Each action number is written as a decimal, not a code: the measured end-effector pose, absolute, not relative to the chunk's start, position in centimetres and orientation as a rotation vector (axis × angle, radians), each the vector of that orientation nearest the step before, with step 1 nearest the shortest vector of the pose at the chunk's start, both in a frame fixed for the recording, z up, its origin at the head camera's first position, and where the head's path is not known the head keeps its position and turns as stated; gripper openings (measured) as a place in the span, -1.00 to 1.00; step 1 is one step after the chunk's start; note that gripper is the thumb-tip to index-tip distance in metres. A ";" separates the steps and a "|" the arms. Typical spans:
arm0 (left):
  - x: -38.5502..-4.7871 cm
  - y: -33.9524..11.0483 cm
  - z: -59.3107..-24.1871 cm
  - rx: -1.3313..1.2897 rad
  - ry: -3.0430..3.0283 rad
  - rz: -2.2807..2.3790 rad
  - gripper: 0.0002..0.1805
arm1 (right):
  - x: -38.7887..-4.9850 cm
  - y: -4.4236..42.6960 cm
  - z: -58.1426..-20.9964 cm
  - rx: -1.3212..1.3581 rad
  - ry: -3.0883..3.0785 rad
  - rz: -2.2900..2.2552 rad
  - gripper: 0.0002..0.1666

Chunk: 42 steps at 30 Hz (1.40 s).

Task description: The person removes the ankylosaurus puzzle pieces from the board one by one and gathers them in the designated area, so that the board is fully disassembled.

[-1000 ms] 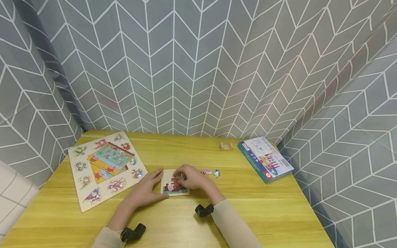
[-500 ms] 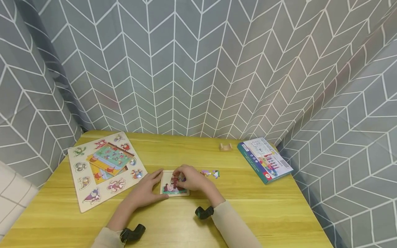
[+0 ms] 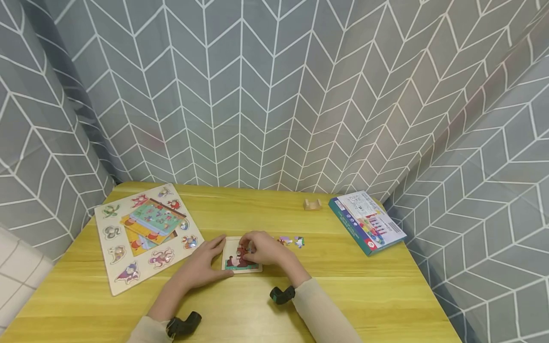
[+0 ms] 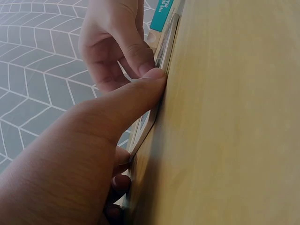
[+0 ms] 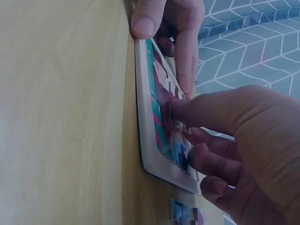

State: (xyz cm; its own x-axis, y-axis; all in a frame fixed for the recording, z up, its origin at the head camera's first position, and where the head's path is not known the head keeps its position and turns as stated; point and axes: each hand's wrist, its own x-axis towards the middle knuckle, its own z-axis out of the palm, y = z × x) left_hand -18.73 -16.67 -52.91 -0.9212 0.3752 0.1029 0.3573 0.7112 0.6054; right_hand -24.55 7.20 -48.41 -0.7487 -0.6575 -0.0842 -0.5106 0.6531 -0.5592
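Head view: our left hand (image 3: 206,264) spreads wide, bracing the wooden jigsaw tray (image 3: 233,243); our right hand (image 3: 263,248) works over its picture, loose jigsaw pieces (image 3: 299,242) near its right side. Left wrist: our left thumb presses the tray's edge. Right wrist: thumb and fingers narrowly pinch a jigsaw piece (image 5: 169,108) — we'd best align it, then press flat.

On the table (image 3: 240,307), a puzzle board (image 3: 144,266) lies at the left edge towards the back left corner, picture cards (image 3: 160,216) on its middle; a box (image 3: 364,221) lies at the right edge, a wooden block (image 3: 312,205) to its left near the back edge. Between board and box, a jigsaw tray (image 3: 231,245) lies partly under the right hand (image 3: 265,248), the left hand (image 3: 205,264) at its left side, loose jigsaw pieces (image 3: 299,242) to its right.
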 end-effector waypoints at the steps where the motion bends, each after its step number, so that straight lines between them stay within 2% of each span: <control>1: -18.7 -16.7 -52.9 0.616 2.879 1.012 0.16 | -24.6 7.2 -48.4 -0.946 2.592 -0.751 -0.69; 8: -18.6 -16.7 -52.9 0.616 2.878 1.010 0.14 | -24.7 7.2 -48.3 -0.971 2.554 -0.758 -0.60; 28: -18.7 -16.7 -53.0 0.620 2.880 1.009 0.17 | -24.6 7.8 -48.4 -0.957 2.572 -0.910 -0.58; 34: -18.8 -16.5 -53.0 0.623 2.880 0.994 0.18 | -24.0 10.8 -47.5 -0.957 2.650 -0.968 -0.56; 42: -18.7 -16.6 -52.9 0.628 2.887 0.990 0.17 | -22.8 16.6 -48.5 -0.832 2.767 -1.005 -0.61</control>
State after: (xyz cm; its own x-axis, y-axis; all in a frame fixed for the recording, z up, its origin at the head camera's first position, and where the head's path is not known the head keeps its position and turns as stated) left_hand -18.67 -16.59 -52.95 -0.9184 0.3817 0.1038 0.3651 0.7170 0.5938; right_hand -22.76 16.57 -48.49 -0.8490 -0.5182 0.1036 -0.4639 0.6370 -0.6156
